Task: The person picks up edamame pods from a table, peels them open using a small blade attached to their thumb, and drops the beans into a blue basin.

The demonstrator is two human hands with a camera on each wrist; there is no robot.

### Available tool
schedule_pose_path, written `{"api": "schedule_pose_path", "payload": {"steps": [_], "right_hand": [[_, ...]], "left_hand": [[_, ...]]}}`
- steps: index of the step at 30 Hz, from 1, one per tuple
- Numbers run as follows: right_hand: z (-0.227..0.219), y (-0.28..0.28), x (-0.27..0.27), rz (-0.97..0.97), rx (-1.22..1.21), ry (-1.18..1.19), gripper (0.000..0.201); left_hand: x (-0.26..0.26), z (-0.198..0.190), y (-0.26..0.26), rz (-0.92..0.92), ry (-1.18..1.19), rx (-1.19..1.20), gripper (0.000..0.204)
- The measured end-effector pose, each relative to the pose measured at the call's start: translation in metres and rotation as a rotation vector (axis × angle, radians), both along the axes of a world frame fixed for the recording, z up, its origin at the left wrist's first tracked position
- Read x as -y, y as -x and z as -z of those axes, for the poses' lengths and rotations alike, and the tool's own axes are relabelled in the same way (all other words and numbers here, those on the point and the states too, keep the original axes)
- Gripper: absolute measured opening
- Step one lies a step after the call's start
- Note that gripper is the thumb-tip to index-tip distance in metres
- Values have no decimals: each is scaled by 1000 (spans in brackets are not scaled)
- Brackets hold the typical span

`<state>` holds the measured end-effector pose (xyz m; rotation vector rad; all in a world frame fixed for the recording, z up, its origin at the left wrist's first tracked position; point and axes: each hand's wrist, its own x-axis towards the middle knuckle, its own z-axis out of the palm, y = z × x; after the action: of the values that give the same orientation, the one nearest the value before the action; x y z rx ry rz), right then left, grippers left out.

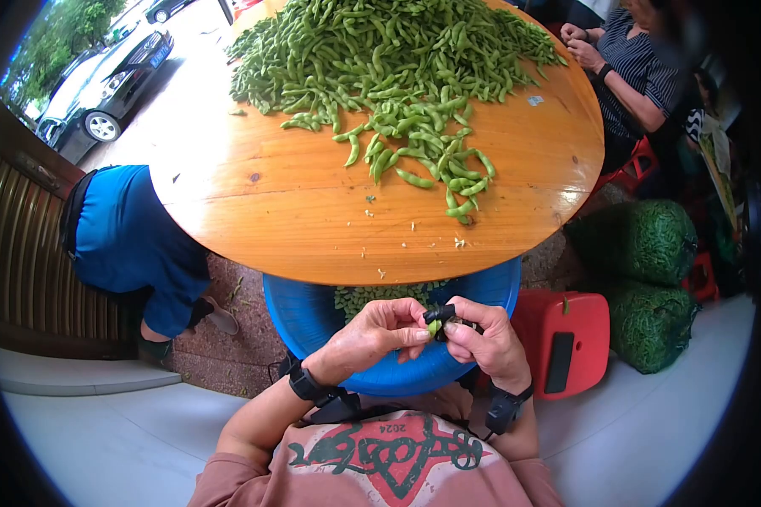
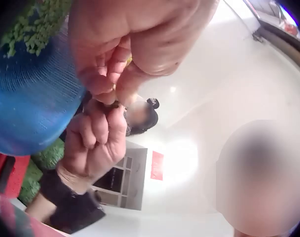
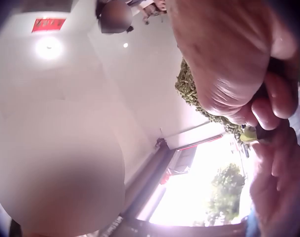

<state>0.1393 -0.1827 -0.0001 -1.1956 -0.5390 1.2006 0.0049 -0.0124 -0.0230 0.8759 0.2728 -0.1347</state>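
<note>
Over the blue basin, both hands meet at one green soybean pod. My left hand pinches the pod's near end between thumb and fingers. From the other side, my right hand grips it, with a black wrap on a finger against the pod. In the right wrist view the pod peeks out between the two hands; fingers cover most of it. Shelled green beans lie in the basin, partly hidden by the hands and the table edge.
A big heap of soybean pods covers the far part of the round wooden table. Right of the basin stands a red stool, beside stuffed green mesh bags. People are at left and far right.
</note>
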Motion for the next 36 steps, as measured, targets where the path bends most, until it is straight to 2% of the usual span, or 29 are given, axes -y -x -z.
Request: {"api": "schedule_pose_path", "payload": {"steps": [1,2,3,4,5,7,8,9,11,12,13,15,16,17,18,21,22,23,25,29,34,36], "right_hand": [[3,2,-2,17,94,41,7],[6,4,-4,16,92,43,7],[10,7,-8,50,380,19,6],[11,10,-11,84,668,-8,6],[10,13,-15,82,668,-8,6],[7,18,-20,211,931,37,9],[11,20,-22,241,942,48,9],[14,22,-21,240,941,49,9],[18,24,-21,225,902,100,9],[20,25,-21,220,899,94,9],[23,25,-21,231,869,116,9],[28,27,-25,235,835,128,9],[30,28,-28,276,950,101,9],[32,31,-31,319,1063,74,9],[36,33,-33,312,1058,62,9],[44,37,-35,362,1062,85,9],[45,38,-35,367,1093,93,10],[46,39,-35,370,1123,102,11],[49,39,-35,377,1140,80,12],[49,36,-30,383,1161,69,13],[44,29,-24,421,1162,62,10],[39,25,-20,402,1118,71,8]], "left_hand": [[6,-1,-2,-1,1,-1,11],[14,-3,-4,-91,-83,8,12],[18,-5,-4,-181,-167,18,13],[15,3,-3,-127,-290,-40,15],[15,8,-3,-128,-289,-41,15],[17,17,-4,-181,-310,-68,14],[17,19,-4,-168,-456,-86,23],[14,19,-3,-168,-454,-88,23],[2,6,-5,17,-555,-197,28],[-1,7,-4,36,-483,-189,33],[-2,11,-4,28,-487,-193,33],[-1,20,-5,-35,-314,-182,32],[-1,20,-6,-45,-320,-187,32],[0,20,-6,-103,-169,-179,28],[1,19,-7,-161,-20,-167,25],[7,26,-8,-208,7,-183,18],[10,19,-8,-216,-156,-151,15],[11,20,-9,-222,-159,-152,15],[12,24,-13,-229,-99,-231,16],[15,23,-19,-223,-57,-221,13],[24,17,-28,-310,-27,-336,8],[17,23,-26,-79,-157,-196,17]]}}
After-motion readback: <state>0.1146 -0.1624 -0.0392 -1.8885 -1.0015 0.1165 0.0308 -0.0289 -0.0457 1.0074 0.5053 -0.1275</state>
